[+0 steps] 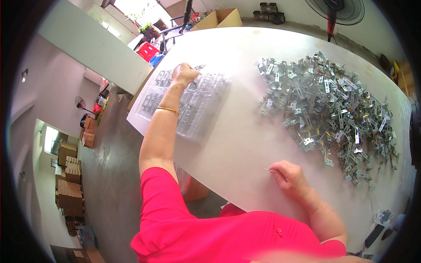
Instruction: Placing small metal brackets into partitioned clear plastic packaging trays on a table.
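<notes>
My left hand (pixel 184 74) reaches over a clear plastic compartment tray (pixel 199 115) at the table's far left. Its fingers are bent down and closed, and what they hold, if anything, is hidden. Small metal parts lie in several of the tray's compartments. Close to the table's near edge, my right hand (pixel 289 177) is closed with thumb and forefinger together. From that pinch a short thin metal rod (pixel 266 169) sticks out to the left; the remainder of it is covered by the fingers.
A wide heap of metal hinge-like parts (pixel 333 114) covers the right of the white table (pixel 237 153). A clear bottle (pixel 383 218) stands at the lower right. Beyond the table are an open cardboard box (pixel 217 19), a fan (pixel 335 8) and a red stool (pixel 148 51).
</notes>
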`<state>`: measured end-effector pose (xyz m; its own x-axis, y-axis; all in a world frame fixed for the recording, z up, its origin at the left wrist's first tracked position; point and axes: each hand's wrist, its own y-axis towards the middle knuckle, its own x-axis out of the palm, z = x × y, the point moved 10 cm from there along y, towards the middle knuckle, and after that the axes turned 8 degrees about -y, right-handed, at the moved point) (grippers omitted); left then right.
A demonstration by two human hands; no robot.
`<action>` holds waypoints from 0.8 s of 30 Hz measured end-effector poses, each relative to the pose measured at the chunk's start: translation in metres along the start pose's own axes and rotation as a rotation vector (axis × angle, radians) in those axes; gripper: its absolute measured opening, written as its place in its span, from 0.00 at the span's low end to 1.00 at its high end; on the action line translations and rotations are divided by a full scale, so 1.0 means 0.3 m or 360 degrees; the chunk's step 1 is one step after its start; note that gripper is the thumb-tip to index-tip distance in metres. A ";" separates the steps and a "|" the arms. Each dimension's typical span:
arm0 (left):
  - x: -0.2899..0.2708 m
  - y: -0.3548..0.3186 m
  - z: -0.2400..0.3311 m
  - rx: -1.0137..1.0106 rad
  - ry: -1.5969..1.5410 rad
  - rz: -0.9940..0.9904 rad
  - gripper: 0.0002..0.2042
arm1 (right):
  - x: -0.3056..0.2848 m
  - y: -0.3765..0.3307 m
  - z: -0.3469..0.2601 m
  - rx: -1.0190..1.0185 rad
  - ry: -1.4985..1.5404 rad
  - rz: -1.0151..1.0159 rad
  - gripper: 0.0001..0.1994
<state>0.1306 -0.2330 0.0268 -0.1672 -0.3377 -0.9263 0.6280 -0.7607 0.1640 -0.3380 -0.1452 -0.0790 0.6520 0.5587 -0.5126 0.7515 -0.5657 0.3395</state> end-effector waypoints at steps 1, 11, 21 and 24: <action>0.004 0.006 -0.007 -0.0024 0.0033 0.0007 0.12 | 0.001 0.001 0.000 -0.0004 0.0000 0.0000 0.06; 0.067 0.024 0.012 -0.0062 0.0178 -0.0027 0.13 | 0.000 -0.001 -0.002 0.0001 -0.0013 -0.0017 0.05; 0.122 0.067 -0.005 0.0080 0.0295 -0.0013 0.14 | -0.003 -0.004 -0.007 -0.0042 -0.0045 0.0024 0.05; 0.115 0.064 -0.016 0.0086 0.0304 -0.0062 0.13 | -0.004 0.000 -0.003 -0.0043 -0.0020 0.0039 0.04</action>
<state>0.1405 -0.2567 -0.0037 -0.0400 -0.2002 -0.9789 0.5814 -0.8015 0.1402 -0.3387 -0.1452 -0.0777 0.6691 0.5368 -0.5139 0.7378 -0.5624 0.3733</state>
